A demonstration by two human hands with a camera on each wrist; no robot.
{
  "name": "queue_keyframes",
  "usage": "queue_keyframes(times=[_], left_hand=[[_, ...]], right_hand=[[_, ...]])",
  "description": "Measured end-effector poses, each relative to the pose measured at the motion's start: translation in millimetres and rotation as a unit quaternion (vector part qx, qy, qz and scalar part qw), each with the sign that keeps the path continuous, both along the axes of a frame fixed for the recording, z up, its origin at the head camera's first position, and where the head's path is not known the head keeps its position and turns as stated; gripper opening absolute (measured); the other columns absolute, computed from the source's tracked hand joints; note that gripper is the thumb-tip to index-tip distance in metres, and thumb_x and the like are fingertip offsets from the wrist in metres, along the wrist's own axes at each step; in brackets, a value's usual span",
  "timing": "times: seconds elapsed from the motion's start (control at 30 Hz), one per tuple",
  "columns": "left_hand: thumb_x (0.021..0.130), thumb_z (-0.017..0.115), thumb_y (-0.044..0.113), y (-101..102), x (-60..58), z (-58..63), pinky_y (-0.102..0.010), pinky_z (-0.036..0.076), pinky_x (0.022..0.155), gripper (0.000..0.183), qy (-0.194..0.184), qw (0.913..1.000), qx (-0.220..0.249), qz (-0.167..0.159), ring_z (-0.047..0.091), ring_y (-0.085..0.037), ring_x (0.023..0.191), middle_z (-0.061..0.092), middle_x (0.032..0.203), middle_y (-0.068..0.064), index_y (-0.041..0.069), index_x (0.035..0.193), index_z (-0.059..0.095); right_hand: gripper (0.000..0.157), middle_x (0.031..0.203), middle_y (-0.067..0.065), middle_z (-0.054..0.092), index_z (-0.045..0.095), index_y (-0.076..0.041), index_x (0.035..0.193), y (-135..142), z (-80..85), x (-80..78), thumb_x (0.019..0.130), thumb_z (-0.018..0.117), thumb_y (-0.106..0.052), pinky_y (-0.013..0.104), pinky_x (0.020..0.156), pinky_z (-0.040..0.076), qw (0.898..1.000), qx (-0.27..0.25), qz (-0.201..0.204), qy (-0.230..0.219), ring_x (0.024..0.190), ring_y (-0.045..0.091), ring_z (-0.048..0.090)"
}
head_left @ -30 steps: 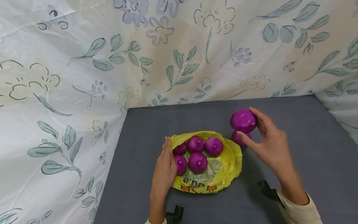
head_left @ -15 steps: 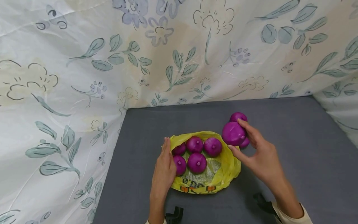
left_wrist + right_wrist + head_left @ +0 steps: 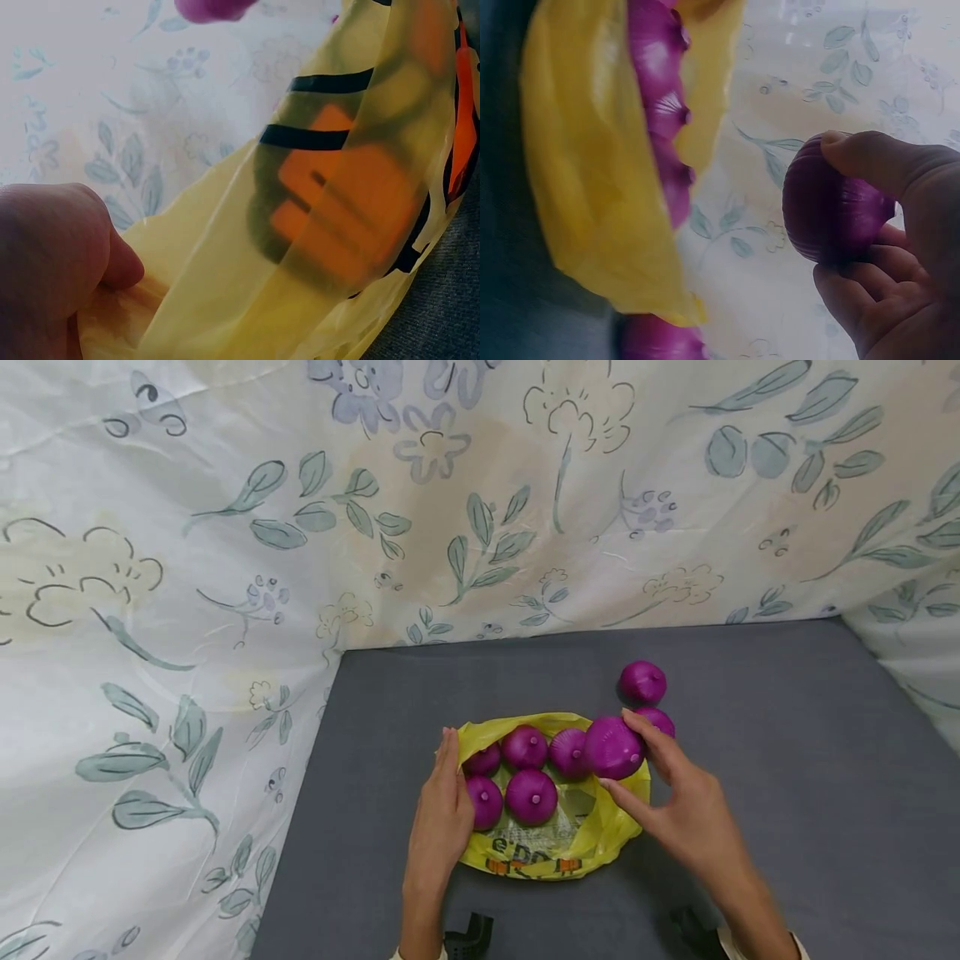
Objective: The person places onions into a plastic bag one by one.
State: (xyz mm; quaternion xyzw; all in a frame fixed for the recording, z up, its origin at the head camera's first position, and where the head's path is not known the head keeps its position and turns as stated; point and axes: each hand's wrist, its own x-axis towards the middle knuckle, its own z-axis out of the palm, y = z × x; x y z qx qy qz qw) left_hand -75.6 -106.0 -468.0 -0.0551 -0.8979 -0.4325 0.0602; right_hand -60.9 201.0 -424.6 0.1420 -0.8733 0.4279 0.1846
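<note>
A yellow plastic bag (image 3: 618,827) lies with its mouth spread wide, several purple onions (image 3: 531,797) inside. My left hand (image 3: 441,810) holds the bag's left rim; in the left wrist view its thumb (image 3: 120,262) presses on the folded plastic. Between thumb and fingertips, my right hand (image 3: 690,814) pinches another purple onion (image 3: 615,748) over the bag's right rim. The right wrist view shows this onion (image 3: 817,202) raised beside the bag, its knob toward the palm. Two onions lie outside the bag, one farther back (image 3: 642,682) and one (image 3: 657,721) partly behind the right fingers.
Dark grey cloth (image 3: 810,760) covers the table. A patterned floral sheet (image 3: 465,510) hangs behind it and along the left side. Black wrist mounts (image 3: 468,937) sit at both wrists.
My right hand has carried its onion left and toward me, from beside the loose onions to over the bag's right rim. The left hand and bag stay in place.
</note>
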Motion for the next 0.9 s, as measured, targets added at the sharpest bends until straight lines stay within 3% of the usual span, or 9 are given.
queue_keyframes(times=[0.23, 0.43, 0.67, 0.77, 0.9], left_hand=[[0.114, 0.041, 0.009, 1, 0.6, 0.0, -0.050, 0.029, 0.124, 0.059, 0.005, 1.0000, -0.001, 0.005, 0.025, -0.024, 0.160, 0.021, 0.174, 0.002, 0.017, 0.170, 0.021], [0.113, 0.042, 0.008, 1, 1.2, 0.3, -0.051, 0.030, 0.124, 0.061, 0.004, 1.0000, -0.004, 0.006, 0.025, -0.024, 0.159, 0.021, 0.174, 0.002, 0.018, 0.170, 0.022], [0.114, 0.040, 0.010, 1, 1.5, -1.8, -0.050, 0.029, 0.124, 0.059, 0.002, 1.0000, -0.002, 0.004, 0.025, -0.024, 0.160, 0.020, 0.174, 0.003, 0.019, 0.170, 0.021], [0.114, 0.040, 0.011, 2, 1.2, -2.4, -0.051, 0.029, 0.124, 0.059, 0.003, 1.0000, 0.001, 0.004, 0.025, -0.026, 0.160, 0.020, 0.174, 0.003, 0.019, 0.170, 0.021], [0.115, 0.041, 0.010, 3, 0.4, -2.3, -0.052, 0.030, 0.124, 0.059, 0.009, 0.9999, 0.004, -0.003, 0.025, -0.029, 0.159, 0.020, 0.174, 0.002, 0.020, 0.170, 0.021]], right_hand=[[0.103, 0.151, 0.006, 0.061, 0.049, -0.023, 0.160, -3, -16.0, 4.3, 0.071, 0.098, -0.004, 0.010, 0.104, 0.039, 1.000, -0.006, 0.009, -0.006, 0.135, 0.012, 0.060], [0.103, 0.151, 0.004, 0.061, 0.048, -0.026, 0.160, -4, -27.5, 7.0, 0.073, 0.097, -0.003, 0.012, 0.106, 0.039, 0.999, -0.003, 0.009, -0.033, 0.137, 0.008, 0.057], [0.101, 0.150, 0.003, 0.062, 0.048, -0.027, 0.160, -8, -38.4, 11.7, 0.074, 0.099, -0.012, 0.004, 0.104, 0.034, 0.998, 0.043, -0.009, -0.035, 0.129, 0.024, 0.066], [0.098, 0.145, 0.005, 0.066, 0.049, -0.027, 0.159, -10, -42.1, 13.7, 0.075, 0.099, -0.016, 0.014, 0.100, 0.048, 0.997, 0.062, -0.014, -0.039, 0.123, 0.025, 0.070], [0.092, 0.137, 0.010, 0.070, 0.052, -0.022, 0.157, -13, -45.8, 15.4, 0.077, 0.098, -0.019, 0.044, 0.086, 0.060, 0.995, 0.083, -0.016, -0.045, 0.112, 0.027, 0.074]])
